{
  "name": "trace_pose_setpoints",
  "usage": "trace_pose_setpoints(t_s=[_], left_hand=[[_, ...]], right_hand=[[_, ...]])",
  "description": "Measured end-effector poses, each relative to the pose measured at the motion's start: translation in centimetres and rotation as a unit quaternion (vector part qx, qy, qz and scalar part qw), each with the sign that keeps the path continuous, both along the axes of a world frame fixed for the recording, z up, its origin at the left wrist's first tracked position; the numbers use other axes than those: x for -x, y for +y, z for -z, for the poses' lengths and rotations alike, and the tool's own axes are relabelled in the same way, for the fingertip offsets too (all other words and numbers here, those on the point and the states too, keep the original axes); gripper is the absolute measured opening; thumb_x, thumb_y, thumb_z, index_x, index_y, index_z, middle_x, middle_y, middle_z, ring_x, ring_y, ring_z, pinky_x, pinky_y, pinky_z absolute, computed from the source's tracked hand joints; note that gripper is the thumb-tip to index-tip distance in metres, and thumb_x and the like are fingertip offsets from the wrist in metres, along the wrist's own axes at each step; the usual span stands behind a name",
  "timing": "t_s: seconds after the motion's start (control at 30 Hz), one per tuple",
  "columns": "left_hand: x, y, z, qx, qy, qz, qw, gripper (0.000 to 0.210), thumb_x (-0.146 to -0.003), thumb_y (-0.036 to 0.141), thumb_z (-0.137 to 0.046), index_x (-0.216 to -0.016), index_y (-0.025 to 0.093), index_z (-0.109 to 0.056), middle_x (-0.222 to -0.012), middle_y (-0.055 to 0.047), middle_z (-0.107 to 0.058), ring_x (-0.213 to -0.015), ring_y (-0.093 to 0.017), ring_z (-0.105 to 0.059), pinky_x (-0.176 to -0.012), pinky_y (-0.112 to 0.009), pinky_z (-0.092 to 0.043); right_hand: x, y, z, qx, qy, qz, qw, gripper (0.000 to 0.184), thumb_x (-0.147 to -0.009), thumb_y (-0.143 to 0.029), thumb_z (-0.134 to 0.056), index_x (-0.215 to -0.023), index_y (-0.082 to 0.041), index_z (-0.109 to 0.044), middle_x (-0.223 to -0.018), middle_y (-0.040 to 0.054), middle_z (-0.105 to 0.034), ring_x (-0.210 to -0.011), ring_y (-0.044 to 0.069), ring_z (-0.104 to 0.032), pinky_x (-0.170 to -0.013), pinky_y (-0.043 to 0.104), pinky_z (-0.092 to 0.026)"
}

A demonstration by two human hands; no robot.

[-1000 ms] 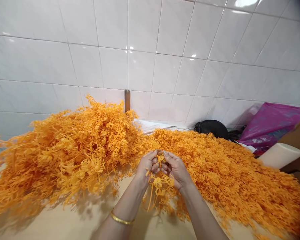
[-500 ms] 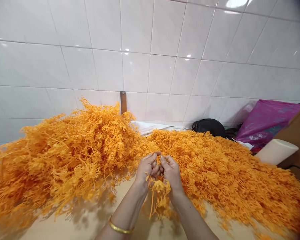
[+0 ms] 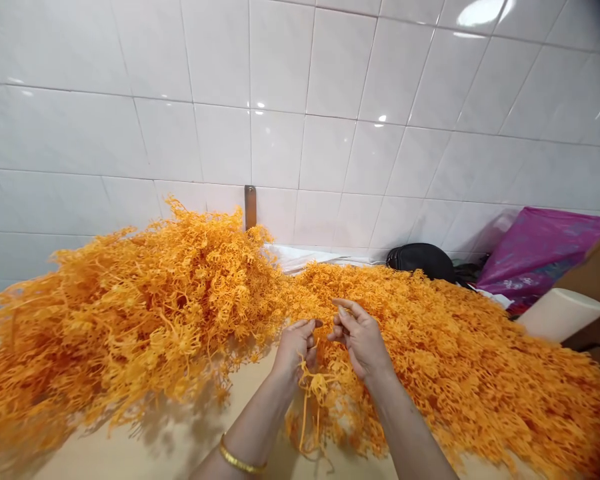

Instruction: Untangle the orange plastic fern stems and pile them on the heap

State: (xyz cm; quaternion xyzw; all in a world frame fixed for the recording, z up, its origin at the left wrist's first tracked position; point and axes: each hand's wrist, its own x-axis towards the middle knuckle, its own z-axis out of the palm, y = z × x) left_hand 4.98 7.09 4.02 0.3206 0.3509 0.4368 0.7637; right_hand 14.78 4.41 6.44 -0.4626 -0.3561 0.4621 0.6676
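Note:
My left hand [image 3: 295,348] is closed, thumb against fingers, on an orange plastic foliage sprig [image 3: 319,383]. The sprig dangles below the hand between my forearms, with thin stems trailing down. Just to the right, my right hand [image 3: 360,339] is apart from the left one. Its thumb and fingers are pinched together, the index finger stretched past the thumb tip; whatever it holds is too small to make out. Behind and beside this hand spreads a low heap of orange plastic foliage pieces [image 3: 460,340].
A taller pile of orange branching foliage [image 3: 180,300] stands at the left on the beige table [image 3: 253,380]. Along the white tiled wall [image 3: 275,147] are a black pouch [image 3: 420,260], a purple bag [image 3: 535,250], a pale cylinder [image 3: 563,313] and a brown strap [image 3: 251,205].
My right hand has drawn away from the left, to the right, where both were fingertip to fingertip. The left hand stays nearly in place, the sprig still hanging below it.

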Motion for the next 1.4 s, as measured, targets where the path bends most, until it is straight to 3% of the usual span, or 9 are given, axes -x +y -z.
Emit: trace_pose_setpoints(t_s=[0.23, 0.43, 0.53, 0.63, 0.83, 1.03, 1.17, 1.3, 1.4], left_hand=[[-0.3, -0.6, -0.3, -0.083, 0.098, 0.015, 0.992, 0.023, -0.061, 0.027, -0.059, -0.049, 0.014, -0.045, -0.036, 0.007, -0.036, -0.031, -0.002, -0.027, -0.036, -0.019, -0.018], [0.6, -0.6, -1.5, -0.132, 0.099, 0.029, 0.986, 0.010, -0.061, 0.022, -0.058, -0.061, 0.013, -0.055, -0.051, 0.001, -0.053, -0.047, -0.008, -0.047, -0.046, -0.019, -0.030], [0.6, -0.4, -1.4, -0.095, 0.064, 0.023, 0.993, 0.023, -0.061, 0.030, -0.060, -0.053, 0.014, -0.047, -0.036, 0.006, -0.036, -0.033, -0.004, -0.033, -0.038, -0.019, -0.022], [0.5, -0.3, -1.3, -0.045, 0.000, 0.038, 0.998, 0.028, -0.060, 0.032, -0.063, -0.053, 0.015, -0.042, -0.033, 0.010, -0.024, -0.029, -0.001, -0.017, -0.035, -0.017, -0.013], [0.6, -0.1, -1.0, 0.036, -0.153, 0.090, 0.983, 0.019, -0.072, 0.026, -0.053, -0.063, 0.010, -0.049, -0.035, 0.011, -0.016, -0.030, -0.001, -0.012, -0.033, -0.015, -0.012], [0.1, -0.4, -0.7, 0.023, -0.027, 0.083, 0.996, 0.021, -0.070, 0.028, -0.052, -0.057, 0.013, -0.048, -0.031, 0.011, -0.017, -0.028, -0.002, -0.012, -0.033, -0.017, -0.009], [0.0, -0.5, -0.8, -0.039, 0.074, 0.036, 0.996, 0.024, -0.067, 0.031, -0.055, -0.052, 0.015, -0.046, -0.030, 0.010, -0.021, -0.026, -0.002, -0.013, -0.033, -0.019, -0.008], [0.0, -0.6, -0.9, -0.124, 0.145, 0.018, 0.981, 0.028, -0.066, 0.032, -0.057, -0.046, 0.014, -0.046, -0.030, 0.008, -0.028, -0.027, -0.002, -0.019, -0.034, -0.019, -0.012], [0.1, -0.9, -1.1, -0.160, 0.144, 0.048, 0.975, 0.029, -0.065, 0.032, -0.058, -0.045, 0.014, -0.047, -0.031, 0.008, -0.028, -0.028, -0.001, -0.018, -0.034, -0.020, -0.012]], right_hand=[[-0.1, 0.6, 1.4, 0.003, -0.216, 0.017, 0.976, 0.032, -0.062, -0.044, -0.060, -0.076, -0.017, -0.052, -0.053, -0.0046, -0.050, -0.037, 0.008, -0.043, -0.039, 0.021, -0.033], [-0.4, 0.5, 1.8, -0.043, -0.281, 0.006, 0.959, 0.024, -0.070, -0.039, -0.053, -0.063, -0.017, -0.050, -0.053, -0.0027, -0.048, -0.045, 0.008, -0.042, -0.042, 0.020, -0.034], [0.4, 0.5, 2.0, -0.039, -0.218, 0.004, 0.975, 0.024, -0.069, -0.038, -0.055, -0.060, -0.017, -0.048, -0.050, -0.0047, -0.044, -0.043, 0.007, -0.039, -0.041, 0.020, -0.033], [1.6, 0.7, 2.1, -0.045, -0.018, 0.014, 0.999, 0.025, -0.066, -0.035, -0.059, -0.059, -0.017, -0.043, -0.048, -0.0072, -0.040, -0.040, 0.005, -0.035, -0.039, 0.018, -0.032], [0.4, 0.8, 0.2, -0.003, 0.287, 0.044, 0.957, 0.023, -0.066, -0.023, -0.060, -0.057, -0.017, -0.039, -0.044, -0.0087, -0.034, -0.038, 0.003, -0.032, -0.037, 0.014, -0.033], [-1.5, 0.5, -0.1, 0.010, 0.138, 0.064, 0.988, 0.023, -0.058, -0.023, -0.067, -0.064, -0.019, -0.045, -0.051, -0.0074, -0.043, -0.044, 0.006, -0.044, -0.044, 0.020, -0.043], [-0.9, 0.4, 0.7, 0.054, 0.097, -0.006, 0.994, 0.029, -0.057, -0.030, -0.068, -0.074, -0.021, -0.046, -0.063, -0.0062, -0.051, -0.045, 0.006, -0.046, -0.044, 0.021, -0.042], [0.0, 0.3, 0.9, 0.037, 0.033, -0.063, 0.997, 0.029, -0.061, -0.036, -0.066, -0.075, -0.019, -0.046, -0.052, -0.0082, -0.044, -0.037, 0.002, -0.034, -0.036, 0.016, -0.029], [0.8, 0.5, 1.1, 0.019, 0.034, -0.024, 0.999, 0.029, -0.061, -0.035, -0.066, -0.062, -0.018, -0.041, -0.043, -0.0103, -0.033, -0.033, 0.001, -0.023, -0.032, 0.015, -0.019]])
